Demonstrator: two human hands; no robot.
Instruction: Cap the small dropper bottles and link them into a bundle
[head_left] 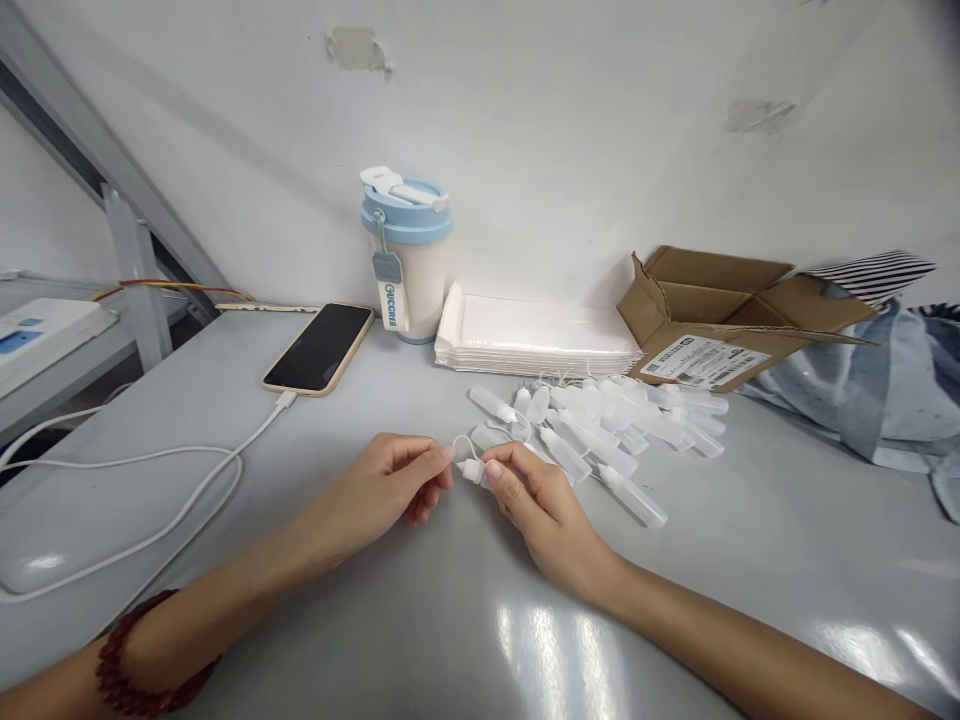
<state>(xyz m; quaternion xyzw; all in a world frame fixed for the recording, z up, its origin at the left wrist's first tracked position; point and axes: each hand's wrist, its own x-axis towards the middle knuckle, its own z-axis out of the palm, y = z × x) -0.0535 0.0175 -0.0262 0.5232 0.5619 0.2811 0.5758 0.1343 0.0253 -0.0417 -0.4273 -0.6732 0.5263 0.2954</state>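
Note:
My right hand (536, 505) is closed around a small translucent bottle (472, 470), whose white nozzle points left toward my other hand. A thin white loop arches above the nozzle. My left hand (409, 475) has thumb and forefinger pinched at the left end of that loop; its cap, if any, is too small and hidden to make out. Just behind and right of my right hand lies a loose pile of similar translucent squeeze bottles (566, 455) with white tips, several of them overlapping.
A phone (319, 350) with a white charging cable (225, 462) lies at the left. Along the wall stand a blue-lidded cup (420, 265), a stack of white padded envelopes (540, 335) and an open cardboard box (705, 350). Blue-grey fabric (870, 390) lies at the right.

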